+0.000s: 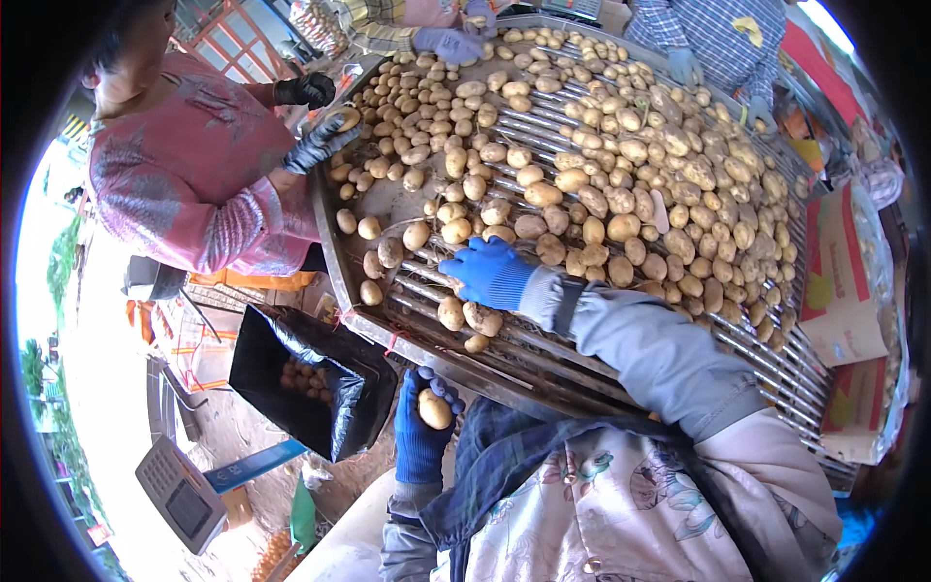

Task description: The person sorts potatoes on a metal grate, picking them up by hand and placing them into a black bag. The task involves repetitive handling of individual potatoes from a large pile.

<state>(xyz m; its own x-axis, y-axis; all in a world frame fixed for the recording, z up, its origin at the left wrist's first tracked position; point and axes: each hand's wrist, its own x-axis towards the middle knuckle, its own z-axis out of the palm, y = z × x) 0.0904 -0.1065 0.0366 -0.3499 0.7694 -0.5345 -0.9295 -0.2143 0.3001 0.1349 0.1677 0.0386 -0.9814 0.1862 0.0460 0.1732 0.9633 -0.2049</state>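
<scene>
My left hand (419,448), in a blue glove, is closed around a pale yellow potato (435,409), held low beside the table's near edge. My right hand (488,273), gloved in the same blue, reaches across the metal roller table (529,361). Its fingers are partly spread and bent down among the loose potatoes; what lies beneath the palm is hidden. Just left of those fingers sits a potato (416,235), and two more lie below the hand, one of them a larger potato (482,318).
Many potatoes (669,184) cover the rollers. Left of me stands a black-lined crate (341,393) holding some potatoes, beside a scale display (181,497). A co-worker in pink (184,155) holds a potato at the left edge; others work at the far side. Cardboard boxes (842,281) stand right.
</scene>
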